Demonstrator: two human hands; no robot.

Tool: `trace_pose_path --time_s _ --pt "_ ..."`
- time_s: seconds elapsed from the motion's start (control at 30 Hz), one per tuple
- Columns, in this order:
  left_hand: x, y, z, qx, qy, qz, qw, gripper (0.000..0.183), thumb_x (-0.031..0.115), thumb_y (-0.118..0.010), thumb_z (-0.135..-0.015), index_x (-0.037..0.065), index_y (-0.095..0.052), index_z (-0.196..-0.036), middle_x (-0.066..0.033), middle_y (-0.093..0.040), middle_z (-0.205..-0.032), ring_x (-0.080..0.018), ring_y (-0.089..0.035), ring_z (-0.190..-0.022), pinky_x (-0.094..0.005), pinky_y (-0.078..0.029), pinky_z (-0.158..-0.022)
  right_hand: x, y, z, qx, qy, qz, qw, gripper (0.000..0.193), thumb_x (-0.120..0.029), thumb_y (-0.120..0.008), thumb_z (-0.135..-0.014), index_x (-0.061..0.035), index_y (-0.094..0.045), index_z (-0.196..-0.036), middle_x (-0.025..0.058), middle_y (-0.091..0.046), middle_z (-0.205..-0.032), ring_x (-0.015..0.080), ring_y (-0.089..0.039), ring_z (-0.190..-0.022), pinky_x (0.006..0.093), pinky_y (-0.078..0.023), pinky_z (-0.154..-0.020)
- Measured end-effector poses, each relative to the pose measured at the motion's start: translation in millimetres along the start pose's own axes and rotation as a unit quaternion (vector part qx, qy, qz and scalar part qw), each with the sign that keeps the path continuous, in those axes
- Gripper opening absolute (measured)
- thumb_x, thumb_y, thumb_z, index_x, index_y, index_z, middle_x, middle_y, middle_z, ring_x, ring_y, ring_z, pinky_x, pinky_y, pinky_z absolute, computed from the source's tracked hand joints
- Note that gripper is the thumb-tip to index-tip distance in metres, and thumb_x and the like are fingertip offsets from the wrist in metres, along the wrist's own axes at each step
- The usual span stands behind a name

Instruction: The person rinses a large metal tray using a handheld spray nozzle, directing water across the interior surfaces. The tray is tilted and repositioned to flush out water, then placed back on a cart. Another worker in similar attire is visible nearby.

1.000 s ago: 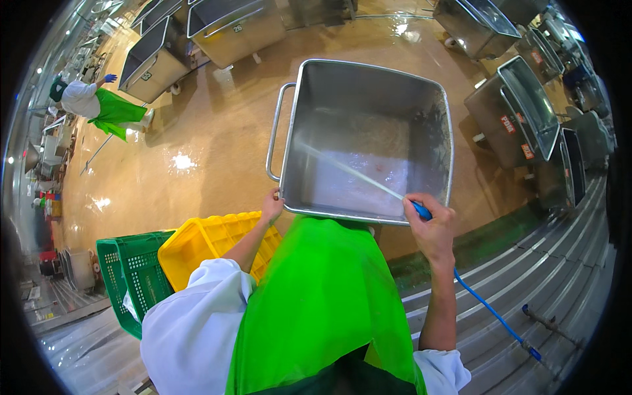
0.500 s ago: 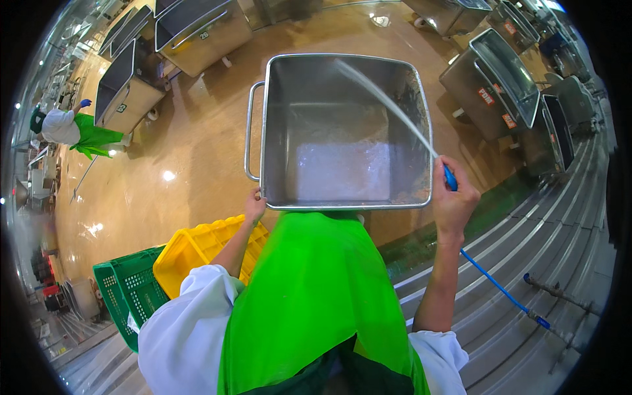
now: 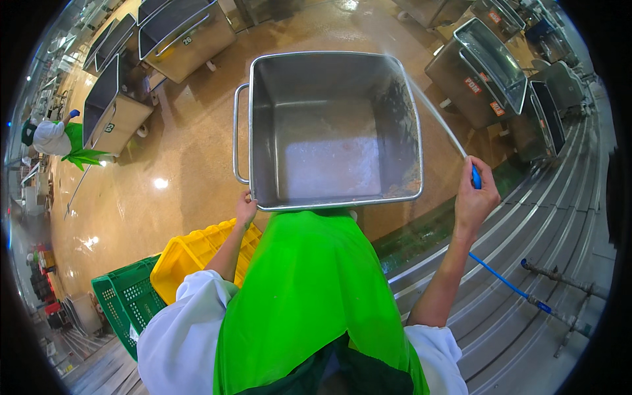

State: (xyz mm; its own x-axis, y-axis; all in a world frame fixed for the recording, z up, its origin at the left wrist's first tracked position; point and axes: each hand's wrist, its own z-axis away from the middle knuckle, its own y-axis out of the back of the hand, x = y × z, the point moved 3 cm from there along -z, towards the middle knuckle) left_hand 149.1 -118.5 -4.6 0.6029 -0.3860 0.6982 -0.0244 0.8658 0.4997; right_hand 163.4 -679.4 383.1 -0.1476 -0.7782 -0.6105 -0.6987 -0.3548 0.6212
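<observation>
Left hand: gripping the stainless-steel bin at its near-left corner
Right hand: wrapped around the blue spray nozzle
Water jet: angling toward the bin's far-right corner

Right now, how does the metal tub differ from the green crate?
The metal tub is grey with solid walls, while the green crate has walls pierced with small holes. The metal tub carries a bar handle on its left side; no such bar shows on the green crate. The left hand is at the metal tub's near left corner; no hand is on the green crate. Both are boxy containers.
</observation>
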Motion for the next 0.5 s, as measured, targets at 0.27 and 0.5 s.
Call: trace_pose_path --time_s 0.27,0.5 --pt "1.8 1.6 2.1 0.011 0.021 -0.023 0.999 0.053 0.010 -0.069 -0.087 0.004 -0.060 -0.138 -0.0125 -0.073 -0.089 -0.0228 -0.071 -0.082 -0.0383 -0.055 -0.075 -22.6 -25.3 4.0 -0.047 0.007 -0.098 0.994 0.011 -0.010 -0.077 -0.095 -0.0028 -0.078 -0.103 0.0013 -0.071 -0.080 0.0049 -0.058 -0.068 0.0251 -0.049 -0.062" --pt "5.1 1.6 1.7 0.001 -0.003 -0.002 1.000 0.052 0.010 -0.068 -0.087 0.004 -0.060 -0.138 -0.0124 -0.073 -0.090 -0.0227 -0.071 -0.084 -0.0375 -0.055 -0.076 -42.2 -37.9 6.4 -0.085 0.029 -0.139 0.986 0.011 -0.010 -0.077 -0.095 -0.0023 -0.078 -0.103 -0.0001 -0.070 -0.079 0.0025 -0.055 -0.068 0.0231 -0.047 -0.060"
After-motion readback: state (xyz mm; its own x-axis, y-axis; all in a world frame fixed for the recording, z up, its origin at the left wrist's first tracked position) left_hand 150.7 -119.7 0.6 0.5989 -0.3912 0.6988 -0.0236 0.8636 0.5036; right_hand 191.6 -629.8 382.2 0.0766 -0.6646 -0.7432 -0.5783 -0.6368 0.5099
